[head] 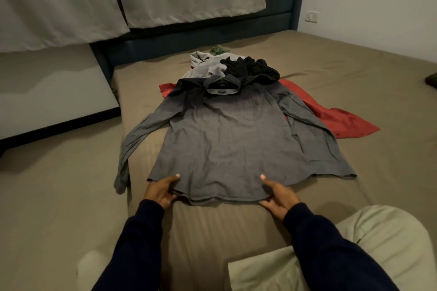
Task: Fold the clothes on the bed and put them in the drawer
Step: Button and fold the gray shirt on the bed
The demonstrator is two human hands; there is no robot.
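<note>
While left hand (160, 192) and right hand (279, 196) each grip the grey shirt (227, 139) hem, pinching cloth at 6 o'clock, it lies flat mid-bed (354, 73); the 9 o'clock sleeve overhanging the edge could drag everything askew.

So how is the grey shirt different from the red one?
The grey shirt lies spread flat with its sleeves out; the red shirt is rumpled. The grey shirt is on top and fully seen; the red shirt is partly hidden under it. The left hand and right hand hold the grey shirt's hem; nobody touches the red shirt. Both lie unfolded on the bed.
</note>
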